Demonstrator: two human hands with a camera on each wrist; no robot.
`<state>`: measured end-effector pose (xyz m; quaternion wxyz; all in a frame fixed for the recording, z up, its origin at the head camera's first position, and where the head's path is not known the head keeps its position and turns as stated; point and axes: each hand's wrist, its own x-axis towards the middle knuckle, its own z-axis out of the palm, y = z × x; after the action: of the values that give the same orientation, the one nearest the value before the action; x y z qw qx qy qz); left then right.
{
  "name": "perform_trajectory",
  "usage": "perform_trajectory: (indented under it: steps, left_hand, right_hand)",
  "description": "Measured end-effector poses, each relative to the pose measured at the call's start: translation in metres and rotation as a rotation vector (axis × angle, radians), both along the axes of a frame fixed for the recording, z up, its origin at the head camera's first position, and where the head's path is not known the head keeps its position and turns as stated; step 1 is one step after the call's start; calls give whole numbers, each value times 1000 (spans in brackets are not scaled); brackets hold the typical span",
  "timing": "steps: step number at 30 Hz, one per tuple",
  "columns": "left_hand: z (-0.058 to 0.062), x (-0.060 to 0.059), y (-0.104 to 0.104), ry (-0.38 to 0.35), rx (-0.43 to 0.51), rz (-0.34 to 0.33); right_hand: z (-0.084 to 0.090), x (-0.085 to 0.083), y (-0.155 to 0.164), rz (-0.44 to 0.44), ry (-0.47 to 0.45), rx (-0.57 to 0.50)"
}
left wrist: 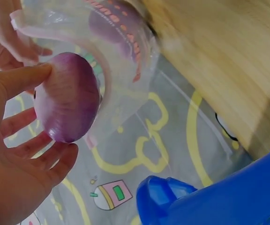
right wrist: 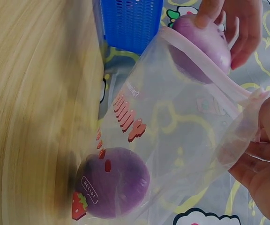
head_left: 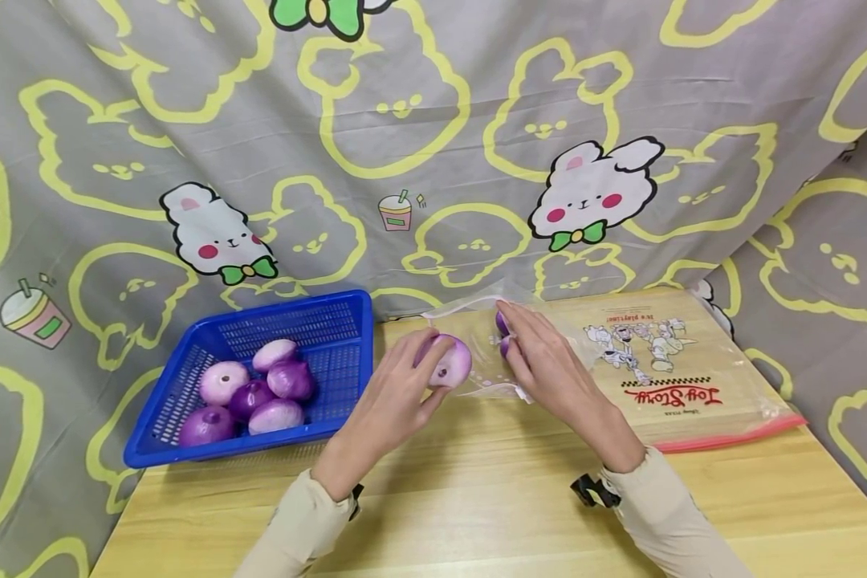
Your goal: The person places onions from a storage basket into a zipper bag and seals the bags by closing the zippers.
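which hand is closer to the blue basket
Left. The left hand, holding an onion, is just right of the blue basket; the right hand is farther right, beyond that onion, holding the clear bag.

Purple onion (left wrist: 68,101), blue basket (head_left: 343,385), grey curtain (head_left: 466,186) (yellow-patterned).

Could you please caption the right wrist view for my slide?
Right hand grips a clear bag holding an onion; left hand holds another onion at the bag's mouth.

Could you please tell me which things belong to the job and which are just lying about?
Seemingly in use:
onion in the left hand
clear bag in the right hand
bagged onion
blue basket of onions

Seemingly not in use:
Toy Story pouch
cloth backdrop
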<state>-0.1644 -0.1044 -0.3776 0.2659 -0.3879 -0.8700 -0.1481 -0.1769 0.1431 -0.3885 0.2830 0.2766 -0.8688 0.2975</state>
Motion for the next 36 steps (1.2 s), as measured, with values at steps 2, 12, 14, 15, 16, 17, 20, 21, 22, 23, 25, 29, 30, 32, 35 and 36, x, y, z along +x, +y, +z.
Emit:
perform_trajectory:
  steps: [2, 12, 14, 15, 16, 17, 20, 21, 22, 23, 25, 29, 30, 32, 35, 36]
  left_hand:
    - [-2, -1, 1, 0, -9, 6]
    - [-7, -3, 4, -34, -88, 35]
    - [-8, -3, 4, -32, -104, 41]
    - [-8, -3, 4, -31, -113, 45]
    - [-8, -3, 4, -30, -121, 48]
    - [-8, -2, 3, -31, -127, 50]
    - [-9, -2, 2, -25, -138, 52]
    - [-9, -1, 2, -24, -138, 50]
    - [-9, -1, 2, -24, -137, 48]
    - [-9, 0, 1, -24, -134, 46]
    - [-9, 1, 0, -24, -134, 47]
    - [-9, 4, -2, -30, -135, 53]
    - [-9, 5, -3, -32, -135, 56]
    - [-9, 7, -6, -34, -131, 63]
    - [-11, 10, -12, -43, -131, 82]
    - [-11, 11, -14, -48, -132, 89]
  right_hand:
    - [0, 0, 0, 1, -3, 1]
    - [1, 0, -1, 5, -15, 4]
    - [1, 0, 0, 6, -15, 2]
    - [1, 0, 0, 5, -15, 1]
    - [1, -1, 0, 5, -14, -3]
    - [1, -1, 0, 7, -13, -4]
    - [1, -1, 1, 8, -12, -11]
    - [1, -1, 1, 7, -12, -13]
    - [1, -2, 2, 6, -10, -16]
    - [1, -2, 2, 4, -10, -17]
    - [2, -2, 2, -1, -11, -19]
    - [2, -2, 3, -4, -9, -19]
    - [2, -1, 3, -4, -9, -18]
    - [2, -2, 3, -3, -8, -15]
    - [2, -2, 3, -3, -9, -13]
    - [2, -2, 3, -2, -9, -13]
